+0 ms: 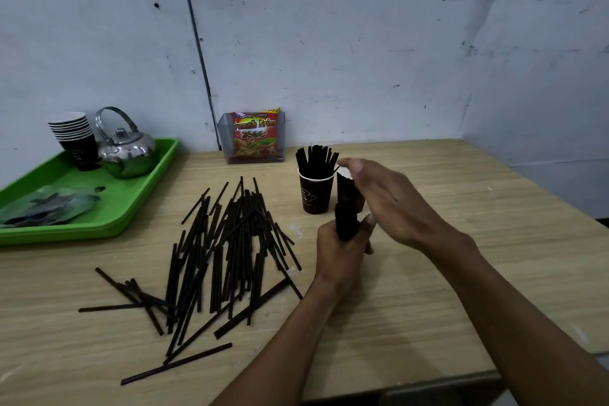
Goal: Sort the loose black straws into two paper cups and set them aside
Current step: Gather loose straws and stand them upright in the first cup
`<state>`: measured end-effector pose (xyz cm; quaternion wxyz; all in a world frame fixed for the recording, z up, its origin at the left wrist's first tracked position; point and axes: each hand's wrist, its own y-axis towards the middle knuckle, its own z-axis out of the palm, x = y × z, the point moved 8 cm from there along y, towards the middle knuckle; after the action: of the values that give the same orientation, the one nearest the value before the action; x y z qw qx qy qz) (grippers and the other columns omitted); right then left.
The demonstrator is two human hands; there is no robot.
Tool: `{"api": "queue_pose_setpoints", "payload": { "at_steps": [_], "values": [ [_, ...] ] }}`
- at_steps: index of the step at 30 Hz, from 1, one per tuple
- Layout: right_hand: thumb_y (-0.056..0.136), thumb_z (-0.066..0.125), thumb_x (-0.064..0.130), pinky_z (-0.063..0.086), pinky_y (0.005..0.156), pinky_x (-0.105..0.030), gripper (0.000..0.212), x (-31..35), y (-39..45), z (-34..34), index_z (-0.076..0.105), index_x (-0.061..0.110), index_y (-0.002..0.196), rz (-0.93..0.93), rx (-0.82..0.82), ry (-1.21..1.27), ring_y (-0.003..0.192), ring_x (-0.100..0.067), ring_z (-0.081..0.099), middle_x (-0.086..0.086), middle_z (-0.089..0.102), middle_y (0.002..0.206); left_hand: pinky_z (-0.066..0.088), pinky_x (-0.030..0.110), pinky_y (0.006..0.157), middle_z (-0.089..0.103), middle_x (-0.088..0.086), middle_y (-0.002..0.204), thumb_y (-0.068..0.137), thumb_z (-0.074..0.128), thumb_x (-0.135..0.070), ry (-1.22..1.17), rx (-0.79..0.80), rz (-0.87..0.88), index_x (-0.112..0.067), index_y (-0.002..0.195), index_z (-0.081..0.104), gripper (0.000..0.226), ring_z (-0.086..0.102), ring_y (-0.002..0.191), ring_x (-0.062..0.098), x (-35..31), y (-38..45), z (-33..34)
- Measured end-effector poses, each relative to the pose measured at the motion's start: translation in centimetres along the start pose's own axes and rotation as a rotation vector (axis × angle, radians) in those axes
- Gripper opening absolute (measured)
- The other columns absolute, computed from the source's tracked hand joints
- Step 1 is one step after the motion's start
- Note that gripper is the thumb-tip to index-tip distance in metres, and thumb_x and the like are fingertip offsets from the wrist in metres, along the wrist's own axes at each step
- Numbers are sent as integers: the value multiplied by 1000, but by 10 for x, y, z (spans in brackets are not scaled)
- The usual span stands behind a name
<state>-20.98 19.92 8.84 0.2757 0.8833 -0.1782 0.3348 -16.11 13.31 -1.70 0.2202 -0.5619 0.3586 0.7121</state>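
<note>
A heap of loose black straws (pixel 224 250) lies spread over the wooden table (pixel 461 241), left of centre. A dark paper cup (pixel 314 193) stands behind them, filled with upright straws. A second dark cup (pixel 346 189) stands just right of it, mostly hidden by my right hand. My left hand (pixel 339 254) is closed around an upright bundle of black straws (pixel 346 222) in front of the cups. My right hand (pixel 392 201) hovers flat and blurred over the top of that bundle, fingers extended, holding nothing.
A green tray (pixel 131 208) at the far left carries a stack of paper cups (pixel 77 142), a steel kettle (pixel 127 150) and crumpled plastic wrap (pixel 46 204). A clear holder with a red snack packet (pixel 255 138) leans against the wall. The table's front edge runs at lower right.
</note>
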Motion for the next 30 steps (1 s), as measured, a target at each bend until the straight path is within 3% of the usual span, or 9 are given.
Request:
{"api": "queue_pose_setpoints", "payload": {
  "at_steps": [4,6,8,11,16,19,22,25,30],
  "values": [
    [93,17,67,14,121,-36,69,-4,-24,37,29,33,152,-118,264,-341,147,2,12,12,26,160,54,51,77,69,14,94,87,57,-20,-118,30,149,-29,83,71,17,62,89,21,-20,-5,0],
    [93,16,69,12,122,-39,72,-3,-27,35,24,32,154,-136,219,-309,148,4,4,13,20,162,48,65,85,69,22,98,85,57,-31,-119,39,178,-36,81,71,16,60,94,24,-21,-6,1],
    [94,17,68,12,122,-35,71,2,-26,31,25,30,154,-170,167,-310,147,6,2,14,21,161,46,68,87,72,11,101,86,56,-37,-101,48,205,-43,85,70,15,60,95,20,-19,-5,1],
    [96,19,63,8,122,-29,66,8,-28,35,31,30,152,-195,200,-374,146,7,5,14,27,159,54,44,91,66,-32,111,94,52,-47,-29,78,312,-61,113,59,24,63,107,-1,-27,-7,3],
    [96,21,59,2,117,-17,64,10,-32,36,35,29,150,-197,189,-381,145,8,7,14,30,158,43,5,90,51,-45,125,95,45,-56,-61,101,336,-70,125,43,33,49,118,-19,-34,-9,8],
    [96,25,60,10,121,-27,64,14,-32,29,39,27,149,-212,125,-258,146,6,10,12,32,158,51,16,89,61,-37,119,95,50,-53,-100,109,338,-63,119,54,27,57,113,-10,-35,-5,10],
    [97,32,52,25,118,-30,58,16,-28,10,49,21,143,-221,-55,-58,144,1,26,7,44,151,59,44,65,73,3,89,91,63,-33,-114,60,200,-20,98,72,18,69,79,20,-28,7,5],
    [100,37,42,39,98,-12,46,12,-25,-10,61,16,130,-219,-269,109,123,6,51,10,62,127,41,25,42,58,5,55,93,65,-25,-104,-68,67,-6,74,63,27,54,45,14,-34,24,-9],
    [95,59,32,49,82,-14,20,-21,-11,-18,69,23,111,-10,-416,170,103,3,62,14,70,105,40,27,48,47,0,44,92,67,-24,-226,-328,6,-14,60,53,36,47,42,19,-58,60,-46]
  ]
}}
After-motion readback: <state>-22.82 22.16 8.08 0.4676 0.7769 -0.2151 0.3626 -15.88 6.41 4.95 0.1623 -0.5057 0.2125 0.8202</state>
